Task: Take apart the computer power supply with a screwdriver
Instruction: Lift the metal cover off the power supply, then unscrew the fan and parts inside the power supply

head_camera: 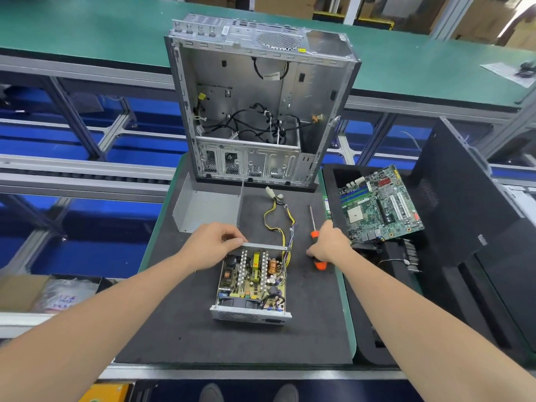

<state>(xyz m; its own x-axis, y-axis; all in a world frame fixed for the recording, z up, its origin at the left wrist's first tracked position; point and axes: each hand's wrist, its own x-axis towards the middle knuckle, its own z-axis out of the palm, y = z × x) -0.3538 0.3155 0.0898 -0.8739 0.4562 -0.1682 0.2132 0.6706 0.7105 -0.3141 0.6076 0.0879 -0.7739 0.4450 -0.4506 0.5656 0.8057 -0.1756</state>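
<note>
On the desk (203,338), the opened power supply (252,282) sits between both hands, tool to its right.

Its long axis runs away from the person, circuit board up. The left hand (211,245) curls its fingers over the far wall's rim. The right hand (329,245), just beside the unit, closes round the orange handle of the screwdriver (314,234), whose shaft points away, parallel to the unit; any screw lies leftward of the tip.
</note>
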